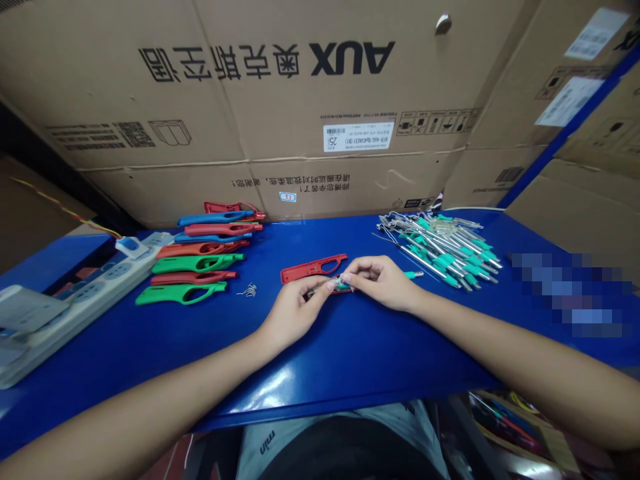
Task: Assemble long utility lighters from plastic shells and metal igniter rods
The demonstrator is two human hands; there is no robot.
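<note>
My left hand (296, 308) and my right hand (379, 283) meet over the middle of the blue table. Both pinch a small lighter assembly (342, 285) with a clear part and a green part; its silver rod tip (414, 275) shows to the right, beyond my right hand. Under the fingers lies a red casing piece, mostly covered. Just behind my hands rests a red casing half (313, 268), its hollow inner side up. Small metal pieces (249, 290) lie in a little heap left of my left hand.
Red, blue and green lighter casings (193, 263) are stacked in a column at the left. Many silver rods with green parts (445, 250) form a pile at the right. A white power strip (107, 280) stands far left. Cardboard (280, 133) walls the back.
</note>
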